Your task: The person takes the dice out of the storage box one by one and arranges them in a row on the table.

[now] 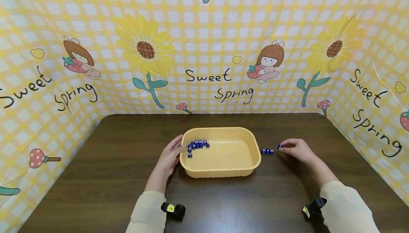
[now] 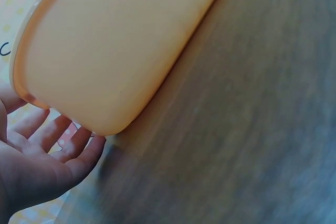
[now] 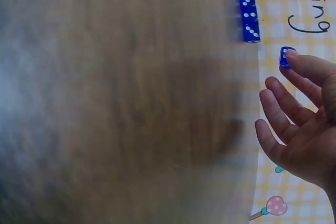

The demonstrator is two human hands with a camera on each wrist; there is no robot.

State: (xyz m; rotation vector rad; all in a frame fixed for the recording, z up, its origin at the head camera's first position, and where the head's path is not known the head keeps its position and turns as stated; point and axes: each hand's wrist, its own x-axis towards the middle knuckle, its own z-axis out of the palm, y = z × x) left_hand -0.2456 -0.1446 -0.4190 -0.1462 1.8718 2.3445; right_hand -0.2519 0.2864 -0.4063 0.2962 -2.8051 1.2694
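A yellow plastic basin stands on the table, with several blue dice with white dots bunched at its left end. My left hand holds the basin's left end, thumb over the rim and fingers against the outer wall; the left wrist view shows those fingers on the end wall. Between thumb and index finger, my right hand pinches one blue die above the table, its other fingers apart. A short row of dice lies between the basin's right side and that hand.
The dark wooden table runs back to a yellow checked cloth printed with flowers and lettering, which also rises on both sides. A black wrist device sits on the left sleeve and another on the right.
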